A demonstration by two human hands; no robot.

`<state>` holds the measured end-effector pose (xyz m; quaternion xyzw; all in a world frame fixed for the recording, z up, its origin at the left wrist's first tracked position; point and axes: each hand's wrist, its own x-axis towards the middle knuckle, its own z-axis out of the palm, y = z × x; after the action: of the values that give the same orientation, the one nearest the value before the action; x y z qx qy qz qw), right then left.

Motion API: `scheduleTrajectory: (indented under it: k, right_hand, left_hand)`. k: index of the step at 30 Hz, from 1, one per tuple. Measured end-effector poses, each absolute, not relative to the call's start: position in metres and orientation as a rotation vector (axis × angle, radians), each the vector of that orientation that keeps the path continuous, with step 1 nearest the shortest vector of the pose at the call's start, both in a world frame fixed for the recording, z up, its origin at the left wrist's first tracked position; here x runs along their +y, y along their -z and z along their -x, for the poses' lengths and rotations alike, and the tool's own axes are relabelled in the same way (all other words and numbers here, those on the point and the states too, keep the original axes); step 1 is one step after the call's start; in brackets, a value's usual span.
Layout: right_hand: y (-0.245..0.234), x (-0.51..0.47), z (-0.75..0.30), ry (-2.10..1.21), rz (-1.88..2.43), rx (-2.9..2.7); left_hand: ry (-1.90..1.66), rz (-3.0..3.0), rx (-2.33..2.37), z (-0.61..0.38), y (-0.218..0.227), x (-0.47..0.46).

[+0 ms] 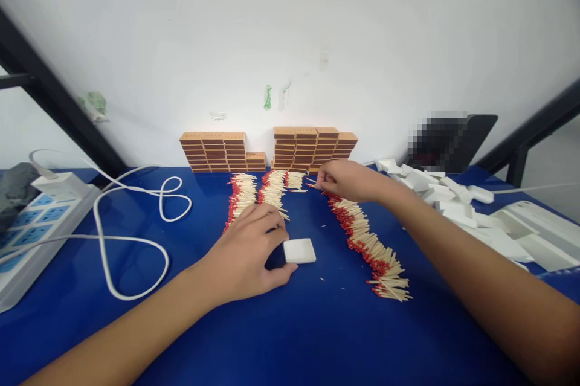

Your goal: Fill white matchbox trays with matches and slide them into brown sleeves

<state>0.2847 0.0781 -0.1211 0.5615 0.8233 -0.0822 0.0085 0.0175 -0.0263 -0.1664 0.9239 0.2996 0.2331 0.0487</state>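
Note:
My left hand (247, 253) rests on the blue table (290, 337), its fingers curled around the edge of a small white box tray (299, 250). My right hand (347, 180) reaches farther back and pinches a red-tipped match (310, 183) at the top of a long row of matches (369, 244) that runs toward me on the right. Three shorter rows of matches (260, 193) lie behind my left hand.
Brown matchboxes (267, 151) are stacked in two piles against the white wall. A heap of white box trays (448, 196) lies at the right. A power strip (36, 226) with looping white cables (131, 217) sits at the left.

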Motion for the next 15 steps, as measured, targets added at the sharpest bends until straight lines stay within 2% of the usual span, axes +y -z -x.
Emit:
scheduleTrajectory:
  k: [3, 6, 15]
  right_hand:
    - [0.099, 0.056, -0.282, 0.554, -1.56, 2.584]
    - [0.088, 0.033, -0.276, 0.693, -1.396, 2.617]
    - [0.1, -0.008, -0.242, 0.541, -1.332, 2.618]
  left_hand:
    - [-0.754, -2.839, 0.979, -0.016, 0.168, -0.023]
    - [-0.818, -2.856, 1.009, -0.016, 0.169, -0.022]
    - [-0.822, -2.843, 0.989, -0.017, 0.169, -0.021]
